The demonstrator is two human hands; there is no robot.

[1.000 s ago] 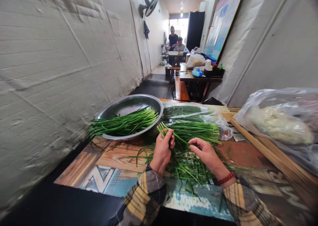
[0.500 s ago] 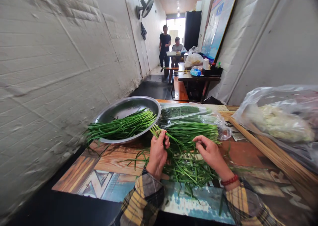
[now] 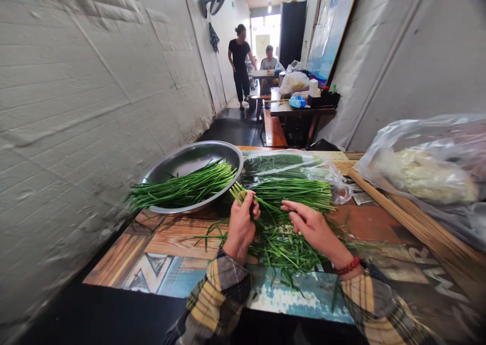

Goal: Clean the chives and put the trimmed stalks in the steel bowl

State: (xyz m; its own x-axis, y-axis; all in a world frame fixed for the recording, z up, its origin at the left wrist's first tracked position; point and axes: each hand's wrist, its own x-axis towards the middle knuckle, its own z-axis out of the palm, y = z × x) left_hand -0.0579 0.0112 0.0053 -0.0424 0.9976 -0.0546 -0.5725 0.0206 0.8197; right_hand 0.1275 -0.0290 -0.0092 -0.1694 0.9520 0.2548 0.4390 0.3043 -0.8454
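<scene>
My left hand (image 3: 242, 226) is closed around a small bunch of garlic chives (image 3: 237, 190), whose pale stem ends stick out above my thumb toward the basin. The green leaf ends trail off to the right. Close to those leaves, my right hand (image 3: 309, 226) hovers with its fingers stretched out and nothing in it. A wide metal basin (image 3: 163, 170) at the left holds a thick heap of chives (image 3: 190, 185), some hanging over its rim. Behind my hands lies a row of chives (image 3: 294, 193) on clear plastic. Loose leaf scraps (image 3: 290, 249) are strewn below my hands.
A clear plastic bag (image 3: 421, 175) with pale contents sits at the right, beside a bundle of thin wooden sticks (image 3: 402, 208). Farther back are another table (image 3: 283, 110), a bench (image 3: 274, 130), a standing person (image 3: 240, 56) and a seated person (image 3: 269, 61).
My right hand has moved slightly left, closer to the held chives, its fingers straighter. My left hand keeps its hold. The standing person has come nearer and to the left.
</scene>
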